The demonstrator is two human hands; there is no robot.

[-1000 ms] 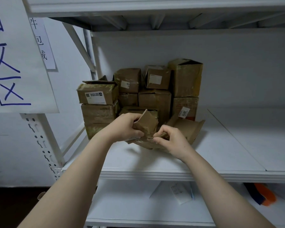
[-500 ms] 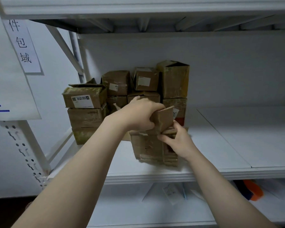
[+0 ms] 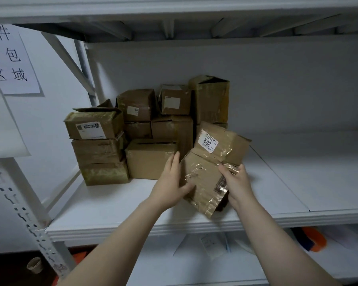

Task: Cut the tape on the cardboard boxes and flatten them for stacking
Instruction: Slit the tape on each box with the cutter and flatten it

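Observation:
A flattened brown cardboard box (image 3: 205, 180) with shiny clear tape and a white label stands tilted on the white shelf (image 3: 116, 205), leaning back toward the stack. My left hand (image 3: 170, 182) lies against its left edge with straight fingers and the thumb across its lower face. My right hand (image 3: 236, 182) grips its right edge, fingers curled round the taped side. Behind it is a stack of several taped cardboard boxes (image 3: 103, 141), some with white labels.
A white upright with slots (image 3: 19, 205) stands at the left, with paper signs (image 3: 10, 58) on the wall. The upper shelf (image 3: 174, 9) hangs overhead. On the lower shelf lie papers (image 3: 211, 244) and an orange and blue object (image 3: 312, 238). A paper cup (image 3: 34, 265) sits on the floor.
The box went from partly open in both hands to pressed flat. My left hand let go of the top flap and opened against the left edge; the view moved closer.

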